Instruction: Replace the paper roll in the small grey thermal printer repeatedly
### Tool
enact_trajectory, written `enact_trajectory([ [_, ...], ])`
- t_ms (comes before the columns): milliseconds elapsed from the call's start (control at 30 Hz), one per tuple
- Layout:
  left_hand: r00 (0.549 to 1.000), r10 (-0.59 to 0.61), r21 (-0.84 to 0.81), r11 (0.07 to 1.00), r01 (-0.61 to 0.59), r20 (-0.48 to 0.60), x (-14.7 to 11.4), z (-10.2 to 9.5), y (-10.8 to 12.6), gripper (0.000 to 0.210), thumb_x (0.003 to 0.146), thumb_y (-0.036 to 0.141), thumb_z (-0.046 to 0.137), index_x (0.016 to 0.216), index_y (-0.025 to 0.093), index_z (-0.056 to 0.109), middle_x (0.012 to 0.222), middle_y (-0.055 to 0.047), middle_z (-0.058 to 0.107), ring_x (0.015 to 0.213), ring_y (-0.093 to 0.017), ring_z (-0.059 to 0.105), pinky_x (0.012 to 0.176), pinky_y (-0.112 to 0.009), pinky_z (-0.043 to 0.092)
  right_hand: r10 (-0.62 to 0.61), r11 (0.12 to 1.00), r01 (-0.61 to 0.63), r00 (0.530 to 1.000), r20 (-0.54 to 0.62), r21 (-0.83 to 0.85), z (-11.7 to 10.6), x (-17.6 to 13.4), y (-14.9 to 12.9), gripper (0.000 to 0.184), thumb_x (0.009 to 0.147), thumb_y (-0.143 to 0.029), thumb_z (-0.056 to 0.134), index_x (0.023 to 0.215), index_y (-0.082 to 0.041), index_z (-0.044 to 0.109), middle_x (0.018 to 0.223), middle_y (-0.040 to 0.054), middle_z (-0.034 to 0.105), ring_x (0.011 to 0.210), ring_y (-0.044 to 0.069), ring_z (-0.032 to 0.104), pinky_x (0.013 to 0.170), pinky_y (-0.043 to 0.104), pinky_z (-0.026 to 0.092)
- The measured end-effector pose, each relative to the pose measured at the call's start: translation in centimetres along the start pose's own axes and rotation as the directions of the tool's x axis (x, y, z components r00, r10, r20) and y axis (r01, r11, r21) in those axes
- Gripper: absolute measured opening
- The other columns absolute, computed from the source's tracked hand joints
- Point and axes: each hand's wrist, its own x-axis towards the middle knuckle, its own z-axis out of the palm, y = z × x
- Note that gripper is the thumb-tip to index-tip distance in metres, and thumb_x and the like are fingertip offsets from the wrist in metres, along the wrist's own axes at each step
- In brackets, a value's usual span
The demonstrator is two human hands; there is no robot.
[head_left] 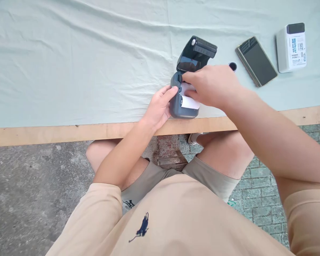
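Note:
A dark grey portable label printer (186,113) sits at the table's near edge with its lid (193,58) raised. A white paper roll (190,103) lies inside its open compartment. My left hand (161,105) is closed around the printer's left side, thumb on top of the rim. My right hand (213,85) reaches into the compartment from the right, its index finger near the hinge end and another finger at the paper. The tips of the right fingers and part of the roll are hidden.
To the right lie a small round dark object (232,66), a smartphone (257,62) and a white box with a printed label (292,48). A pale green cloth (82,64) covers the table, with a bare wooden edge (56,132) in front. My knees are under that edge.

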Motion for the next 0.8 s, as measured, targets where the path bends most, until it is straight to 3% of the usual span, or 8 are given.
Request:
enact_trajectory([
  [100,0.997,0.027,0.011,1.0,-0.028,0.077,0.5,-0.6,-0.3,0.051,0.089,0.047,0.115,0.124,0.025,0.085,0.119,-0.003,0.093,0.118,-0.026,0.094,0.102,-0.038,0.082,-0.041,0.999,0.041,0.999,-0.007,0.028,0.0,0.6,0.5,0.03,0.088,-0.04,0.097,0.085,-0.037,0.067,0.069,0.0044,0.06,0.084,0.039,0.074,0.074,0.056,0.063],
  [200,0.996,0.022,0.026,0.999,-0.024,0.082,0.7,-0.8,-0.4,0.056,0.083,0.048,0.116,0.123,0.026,0.084,0.117,-0.003,0.093,0.121,-0.029,0.094,0.105,-0.041,0.08,-0.036,0.988,0.041,0.999,-0.039,0.147,-1.4,-0.4,0.6,0.024,0.084,-0.038,0.098,0.089,-0.039,0.075,0.067,0.0028,0.061,0.087,0.04,0.077,0.084,0.061,0.07],
  [333,0.997,0.014,0.026,1.0,-0.016,0.076,0.5,-0.8,-0.4,0.063,0.081,0.054,0.116,0.128,0.027,0.085,0.131,-0.007,0.097,0.124,-0.031,0.094,0.097,-0.039,0.08,0.04,0.974,0.003,0.982,-0.184,0.227,-3.7,-4.8,0.6,0.028,0.092,-0.041,0.098,0.12,-0.041,0.094,0.084,0.0035,0.081,0.082,0.035,0.079,0.099,0.065,0.073],
  [433,0.998,0.014,0.024,1.0,-0.015,0.063,0.1,-0.8,-0.2,0.071,0.078,0.057,0.119,0.133,0.026,0.085,0.142,-0.009,0.098,0.133,-0.035,0.095,0.099,-0.041,0.081,0.196,0.917,-0.012,0.883,-0.427,0.398,-3.0,-9.1,1.3,0.033,0.093,-0.046,0.097,0.126,-0.041,0.098,0.117,0.0068,0.097,0.063,0.025,0.069,0.06,0.052,0.063],
  [500,0.998,0.006,0.025,1.0,-0.008,0.057,-0.1,-0.8,0.1,0.074,0.076,0.056,0.121,0.134,0.025,0.086,0.146,-0.01,0.098,0.138,-0.037,0.094,0.101,-0.043,0.082,0.372,0.833,-0.118,0.843,-0.388,0.541,-0.9,-11.3,2.0,0.032,0.092,-0.049,0.096,0.124,-0.041,0.094,0.129,0.0074,0.097,0.059,0.022,0.064,0.05,0.046,0.052],
  [600,0.998,-0.003,0.04,0.999,0.001,0.057,-0.2,-0.5,0.4,0.075,0.071,0.057,0.123,0.128,0.025,0.086,0.154,-0.01,0.097,0.146,-0.041,0.093,0.106,-0.046,0.084,0.458,0.783,-0.201,0.826,-0.327,0.588,2.5,-13.1,3.3,0.03,0.088,-0.044,0.093,0.116,-0.036,0.085,0.121,0.0049,0.095,0.052,0.019,0.063,0.046,0.041,0.048],
  [700,0.999,0.005,0.047,0.999,-0.007,0.048,-0.3,-0.1,0.6,0.069,0.071,0.053,0.122,0.123,0.026,0.084,0.156,-0.011,0.097,0.156,-0.043,0.09,0.115,-0.048,0.084,0.444,0.755,-0.238,0.871,-0.209,0.611,4.0,-13.8,4.7,0.034,0.084,-0.038,0.092,0.115,-0.034,0.081,0.12,0.003,0.094,0.058,0.021,0.072,0.053,0.04,0.057],
  [800,0.999,0.008,0.035,0.999,-0.009,0.031,-0.4,0.1,0.7,0.07,0.072,0.046,0.121,0.127,0.024,0.085,0.152,-0.013,0.098,0.163,-0.045,0.087,0.123,-0.051,0.083,0.385,0.742,-0.223,0.914,-0.13,0.632,3.0,-14.0,6.7,0.065,0.079,-0.046,0.101,0.141,-0.038,0.083,0.15,0.0072,0.093,0.064,0.02,0.071,0.061,0.044,0.064],
])
